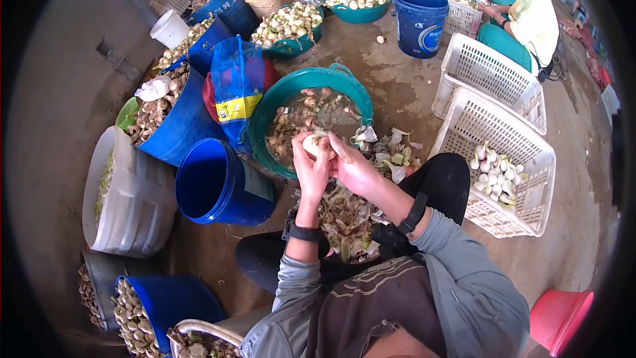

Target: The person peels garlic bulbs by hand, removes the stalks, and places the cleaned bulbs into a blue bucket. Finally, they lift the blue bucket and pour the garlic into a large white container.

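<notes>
A pale, whitish bulb is held up over the near rim of the green basin. The fingers of my left hand are wrapped round it. Close against its right side is my right hand, fingers bent and touching the left hand; whether it grips anything is hidden. Brownish bulbs and scraps lie in murky water inside the basin. Below my hands, a heap of peeled skins covers the floor between my legs.
An empty blue bucket stands at the left, beside a blue bag. White crates are at the right, the nearer one holding white bulbs. Farther back, a person sits by a blue bucket.
</notes>
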### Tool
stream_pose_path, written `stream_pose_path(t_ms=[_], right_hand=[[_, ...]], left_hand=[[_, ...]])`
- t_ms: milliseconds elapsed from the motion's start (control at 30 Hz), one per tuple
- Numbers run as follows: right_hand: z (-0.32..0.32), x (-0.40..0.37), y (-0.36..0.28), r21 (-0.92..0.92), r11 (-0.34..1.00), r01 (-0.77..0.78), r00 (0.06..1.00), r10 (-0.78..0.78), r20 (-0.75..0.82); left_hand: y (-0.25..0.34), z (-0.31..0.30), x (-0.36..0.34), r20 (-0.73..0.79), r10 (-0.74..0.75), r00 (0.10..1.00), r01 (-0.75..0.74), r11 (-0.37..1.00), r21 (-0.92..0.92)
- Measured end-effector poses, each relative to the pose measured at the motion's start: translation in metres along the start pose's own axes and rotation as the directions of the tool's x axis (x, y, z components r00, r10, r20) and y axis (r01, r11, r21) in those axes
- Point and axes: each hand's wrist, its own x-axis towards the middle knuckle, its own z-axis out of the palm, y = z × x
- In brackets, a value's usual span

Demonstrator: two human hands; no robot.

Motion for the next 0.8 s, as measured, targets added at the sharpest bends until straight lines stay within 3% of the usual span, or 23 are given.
stream_pose_path(t_ms=[67, 100, 133, 200, 267, 333, 400, 500, 533, 600, 633, 667, 733, 767, 800], right_hand=[[-0.012, 0.001, 0.008, -0.022, 0.999, -0.048, 0.999, 0.048, -0.013], [-0.016, 0.001, 0.009, -0.004, 0.997, -0.078, 0.997, 0.078, 0.000], [-0.020, 0.002, 0.010, 0.014, 0.994, -0.108, 0.994, 0.108, 0.013], [-0.027, 0.002, 0.010, 0.036, 0.987, -0.155, 0.988, 0.156, -0.004], [-0.027, 0.004, 0.008, 0.095, 0.985, -0.142, 0.990, 0.142, 0.009], [-0.026, 0.006, 0.010, 0.129, 0.982, -0.137, 0.991, 0.135, 0.019], [-0.025, 0.007, 0.010, 0.172, 0.975, -0.142, 0.988, 0.129, 0.085], [-0.019, 0.006, 0.013, 0.214, 0.975, -0.052, 0.999, 0.047, 0.028], [-0.020, 0.006, 0.014, 0.216, 0.975, -0.056, 0.998, 0.051, 0.027], [-0.022, 0.006, 0.015, 0.142, 0.989, -0.046, 0.992, 0.028, 0.125], [-0.023, 0.006, 0.016, 0.095, 0.995, -0.041, 0.990, 0.027, 0.137], [-0.022, 0.005, 0.018, 0.096, 0.995, -0.042, 0.990, 0.029, 0.135], [-0.015, 0.002, 0.018, 0.046, 0.999, 0.006, 0.998, -0.008, 0.056], [-0.025, 0.008, 0.017, 0.032, 0.999, 0.014, 0.992, -0.018, 0.127], [-0.021, 0.006, 0.005, 0.035, 0.999, -0.001, 0.998, -0.002, 0.058]], left_hand=[[0.001, 0.004, -0.001, -0.104, -0.127, 0.986, 0.137, 0.986, 0.090], [0.002, 0.004, -0.003, -0.078, -0.136, 0.988, 0.145, 0.980, 0.132], [0.007, 0.001, -0.002, -0.029, -0.224, 0.974, 0.225, 0.973, 0.042], [0.004, -0.002, -0.003, 0.113, -0.332, 0.937, 0.350, 0.871, -0.345], [0.005, -0.004, -0.006, 0.125, -0.319, 0.940, 0.342, 0.888, -0.307], [0.000, -0.005, -0.005, 0.056, -0.199, 0.978, 0.206, 0.958, -0.199], [-0.001, -0.007, -0.006, 0.019, -0.179, 0.984, 0.179, 0.966, -0.184], [0.021, -0.006, -0.005, 0.055, 0.076, 0.996, -0.087, 0.968, 0.237], [0.018, -0.006, -0.004, 0.054, 0.072, 0.996, -0.083, 0.967, 0.239], [0.004, -0.007, -0.002, 0.027, 0.058, 0.998, -0.062, 0.987, 0.146], [-0.004, -0.007, 0.001, -0.002, 0.162, 0.987, -0.160, 0.977, 0.142], [-0.010, -0.007, 0.000, -0.089, 0.013, 0.996, -0.003, 0.995, 0.104], [-0.007, -0.007, 0.005, -0.058, -0.254, 0.966, 0.213, 0.898, -0.384], [-0.002, -0.012, 0.008, -0.080, -0.257, 0.963, 0.209, 0.902, -0.377], [-0.006, -0.015, 0.011, -0.126, -0.293, 0.948, 0.218, 0.883, -0.416]])
